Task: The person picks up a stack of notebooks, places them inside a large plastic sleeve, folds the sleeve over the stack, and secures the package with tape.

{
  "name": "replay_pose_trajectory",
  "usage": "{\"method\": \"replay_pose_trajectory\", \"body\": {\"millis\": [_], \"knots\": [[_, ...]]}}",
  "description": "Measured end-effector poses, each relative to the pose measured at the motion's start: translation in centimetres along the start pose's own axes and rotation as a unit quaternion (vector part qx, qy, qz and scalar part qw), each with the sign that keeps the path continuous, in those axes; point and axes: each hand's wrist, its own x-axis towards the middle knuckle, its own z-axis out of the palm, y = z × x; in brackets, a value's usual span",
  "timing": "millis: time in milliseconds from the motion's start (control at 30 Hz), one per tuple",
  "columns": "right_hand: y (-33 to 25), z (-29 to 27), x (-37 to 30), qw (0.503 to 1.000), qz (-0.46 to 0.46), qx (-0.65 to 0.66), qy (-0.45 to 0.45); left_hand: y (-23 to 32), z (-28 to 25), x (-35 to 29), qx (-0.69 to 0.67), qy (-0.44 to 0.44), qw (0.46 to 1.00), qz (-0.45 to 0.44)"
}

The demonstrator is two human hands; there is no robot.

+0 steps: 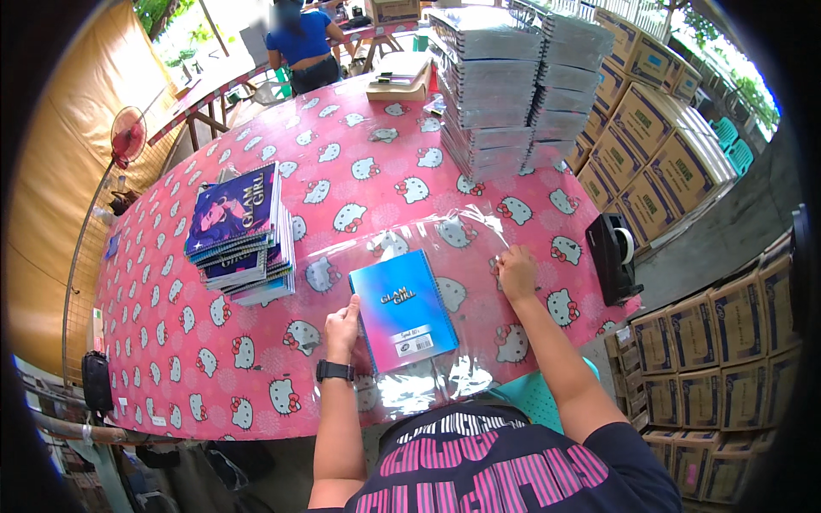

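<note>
A spiral notebook (400, 312) with a blue-to-pink cover lies flat on a sheet of clear plastic film (475, 342) at the table's near side. My left hand (342, 328), with a dark watch on its wrist, grips the notebook's left edge, thumb lying along the border. Over to the right, my right hand (516, 275) pinches the right edge of the film, its fingers closed. Left of the film stands an uneven pile of notebooks (235, 231), the top one with a dark purple cover.
Tall stacks of wrapped spiral notebooks (492, 94) rise at the back right of the pink table (171, 342). A black tape dispenser (609, 261) sits at the right edge. Cardboard boxes (654, 167) are piled beyond. Another person (304, 47) is at a far table.
</note>
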Motion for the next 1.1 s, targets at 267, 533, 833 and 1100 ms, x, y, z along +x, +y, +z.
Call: {"method": "replay_pose_trajectory", "body": {"millis": [267,533,833,1100], "knots": [[0.2,-5.2,-3.3,0.907,0.233,0.325,-0.132,6.7,5.2,-9.4,-0.08,0.121,0.925,0.351],[-3.2,-10.6,-2.3,0.787,0.199,0.509,-0.285,9.9,14.9,-8.6,-0.051,-0.157,0.942,0.291],[1.9,-8.0,-4.9,0.92,0.196,0.331,-0.075,7.4,12.5,-6.7,-0.229,-0.244,0.923,0.192],[-7.9,-10.9,-2.7,0.874,0.17,0.383,-0.247,8.7,13.2,-8.5,-0.261,-0.194,0.928,0.184]]}}
